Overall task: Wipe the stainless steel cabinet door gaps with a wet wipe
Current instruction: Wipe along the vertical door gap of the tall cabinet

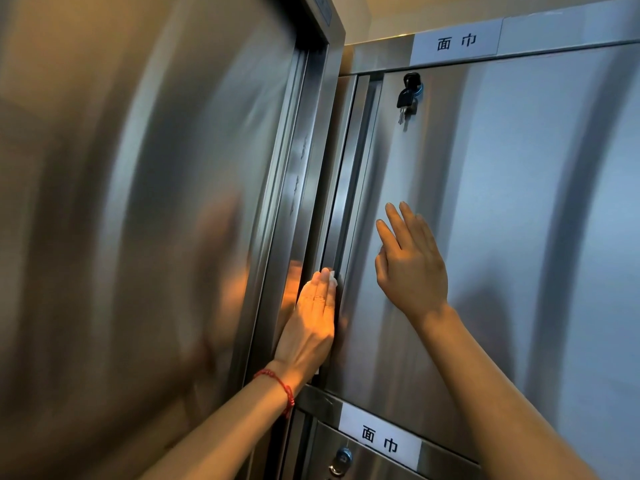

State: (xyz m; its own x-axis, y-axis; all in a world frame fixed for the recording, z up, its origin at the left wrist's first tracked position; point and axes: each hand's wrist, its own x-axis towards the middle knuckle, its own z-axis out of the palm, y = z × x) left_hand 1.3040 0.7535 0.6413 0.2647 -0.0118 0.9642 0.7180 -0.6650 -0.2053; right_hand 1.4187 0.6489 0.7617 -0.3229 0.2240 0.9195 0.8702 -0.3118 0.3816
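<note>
Left hand [313, 315], fingers straight, pressing a white wet wipe [331, 276] into the vertical gap [341, 216] along the left edge of the steel cabinet door [519, 220]; right hand [410, 268] open, flat on the door near that edge, below the key [407, 98].

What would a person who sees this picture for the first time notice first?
The eye falls first on the two hands in the middle: the left hand, with a red string bracelet on its wrist, presses a white wet wipe with straight fingers into the vertical gap beside the steel cabinet door. The right hand rests flat and open on that door. Above it, a key with a black head hangs in the lock.
</note>
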